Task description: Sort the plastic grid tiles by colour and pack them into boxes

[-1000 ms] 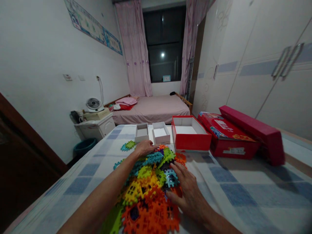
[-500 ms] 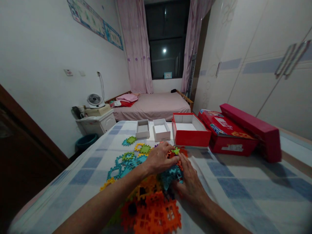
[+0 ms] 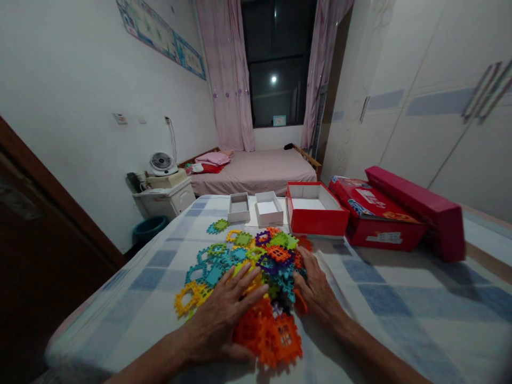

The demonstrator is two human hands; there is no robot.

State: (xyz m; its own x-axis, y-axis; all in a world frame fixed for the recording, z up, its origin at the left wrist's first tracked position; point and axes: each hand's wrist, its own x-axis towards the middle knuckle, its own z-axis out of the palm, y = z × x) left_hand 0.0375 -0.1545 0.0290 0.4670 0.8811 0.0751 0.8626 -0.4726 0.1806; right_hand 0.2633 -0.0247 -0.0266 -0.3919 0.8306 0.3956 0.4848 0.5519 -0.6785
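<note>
Left hand [image 3: 224, 317] and right hand [image 3: 319, 292] are flanking toy pieces [image 3: 240, 254], fingers apart.
Careless pushing could be scattering them.

Pretty dim bedroom, tbh. Past the far edge of the blue-and-white checked cloth [image 3: 384, 304] there's a bed [image 3: 264, 168] with a pink sheet and wooden rails, then a tall window [image 3: 280, 53], all dark except one bright spot of light [image 3: 273, 79] in the glass. Pink curtains [image 3: 226, 80] hang either side. Off the cloth's far left corner sits a small white cabinet [image 3: 182, 200] with a fan [image 3: 162, 161] on top, plus a teal-ish bin [image 3: 150, 229] just beside it. White wall [image 3: 72, 80] over there, long poster [image 3: 150, 26] up high, dark brown woodwork [image 3: 36, 256] lower down. Beyond the right edge it's basically all pale wardrobe [image 3: 436, 69], bluish stripe, metal handles [image 3: 482, 90].
</note>
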